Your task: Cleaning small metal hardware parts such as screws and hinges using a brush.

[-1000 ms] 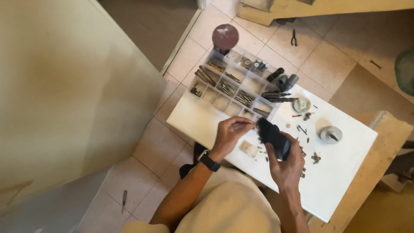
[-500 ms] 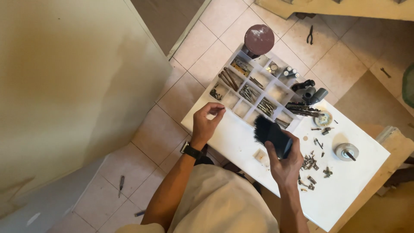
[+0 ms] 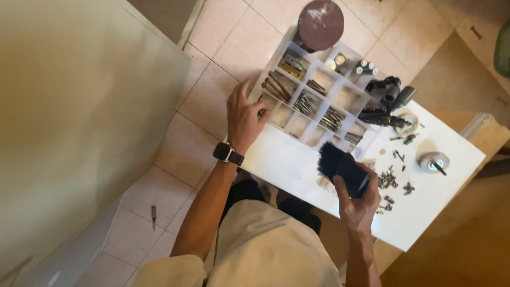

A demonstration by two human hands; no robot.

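Observation:
My right hand (image 3: 359, 200) grips a wide black brush (image 3: 340, 167) by its handle, bristles pointing up-left, over the white table top (image 3: 289, 159). My left hand (image 3: 243, 118), with a black watch on the wrist, reaches over the near-left corner compartment of a white divided organizer tray (image 3: 313, 93). Its fingertips are pinched together at that compartment; whether they hold a small part I cannot tell. The tray's compartments hold screws, nails, drill bits and hinges.
A round maroon disc (image 3: 320, 24) stands at the tray's far end. Loose screws (image 3: 390, 180), a small metal cup (image 3: 434, 161), a round tin lid (image 3: 406, 122) and grey cylinders (image 3: 393, 90) lie on the table's right part. A screwdriver (image 3: 153, 214) lies on the tiled floor.
My left hand moved from beside the brush leftward and away to the tray's corner compartment. The brush in my right hand stayed roughly in place. The camera view shifted.

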